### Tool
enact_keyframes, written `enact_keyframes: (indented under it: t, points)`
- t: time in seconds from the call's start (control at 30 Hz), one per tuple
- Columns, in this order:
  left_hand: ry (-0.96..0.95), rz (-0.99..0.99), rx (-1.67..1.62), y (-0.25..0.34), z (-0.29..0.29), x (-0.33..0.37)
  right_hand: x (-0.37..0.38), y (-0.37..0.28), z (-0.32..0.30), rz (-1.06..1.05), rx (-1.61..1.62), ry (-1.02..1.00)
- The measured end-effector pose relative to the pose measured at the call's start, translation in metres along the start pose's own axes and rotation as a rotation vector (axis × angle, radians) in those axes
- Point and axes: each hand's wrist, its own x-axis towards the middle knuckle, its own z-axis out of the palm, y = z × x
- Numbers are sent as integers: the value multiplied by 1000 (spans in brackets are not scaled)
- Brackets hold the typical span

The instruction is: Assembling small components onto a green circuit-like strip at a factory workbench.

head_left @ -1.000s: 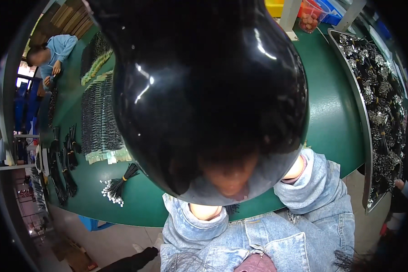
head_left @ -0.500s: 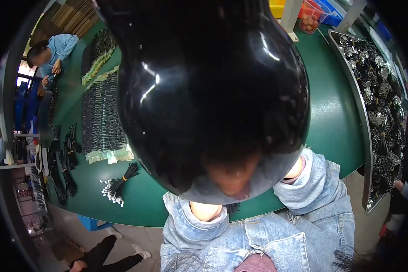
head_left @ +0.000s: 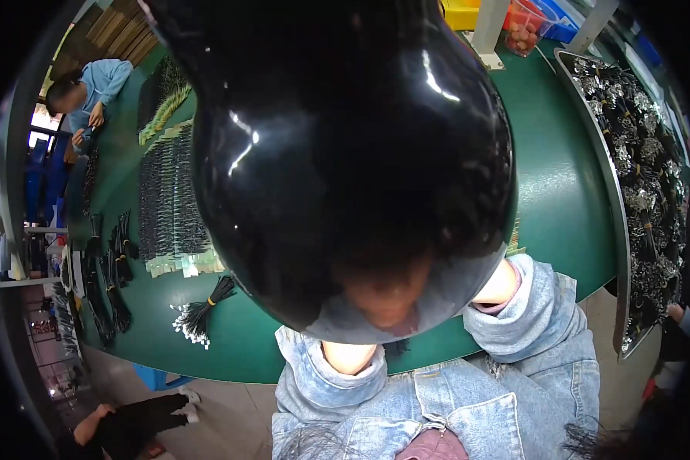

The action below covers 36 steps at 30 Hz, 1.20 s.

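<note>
A glossy black rounded object (head_left: 360, 153), likely a lamp head, hangs in front of me and covers both my hands. Only my left wrist (head_left: 350, 357) shows below it, coming out of a rolled denim sleeve. My right wrist (head_left: 500, 287) reaches in under its right side, fingers hidden too. Whatever either hand holds is out of sight. Beside the lamp's right rim, a sliver of yellow-green strips (head_left: 516, 236) peeks out near my right wrist. Left of my left wrist lies a tied bundle of black cables with white ends (head_left: 204, 313).
Rows of black parts on pale green strips (head_left: 175, 203) cover the left of the green table (head_left: 567, 192). More tied black cables (head_left: 113, 284) lie farther left. A metal tray (head_left: 619, 230) of cable bundles stands right. A co-worker (head_left: 100, 88) sits far left; another person's legs (head_left: 142, 422) show below.
The black object has shifted slightly left in view, and yellow-green strips now show by its right edge. My right wrist has moved slightly. The person at the lower left has changed position.
</note>
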Motion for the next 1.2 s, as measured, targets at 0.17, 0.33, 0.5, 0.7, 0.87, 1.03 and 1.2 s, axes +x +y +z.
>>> enact_keyframes:
  t: [0.17,0.33,0.5,0.7,0.87,1.03,1.2]
  points:
    - [-74,-36,-175,-10,2,1,-8,-10,-7,298,331,67]
    - [3,-34,-116,-11,-12,-3,-3,20,0,221,319,-29]
    - [100,75,-80,-12,9,-1,-4,14,4,168,197,1]
    - [21,-70,-62,-14,-6,0,-7,20,-1,177,228,32]
    - [47,37,-84,-9,-4,0,-4,17,4,169,191,10]
    - [-15,50,-24,-16,-11,1,-7,22,2,134,137,36]
    - [55,-32,-245,3,8,0,-7,19,1,189,177,4]
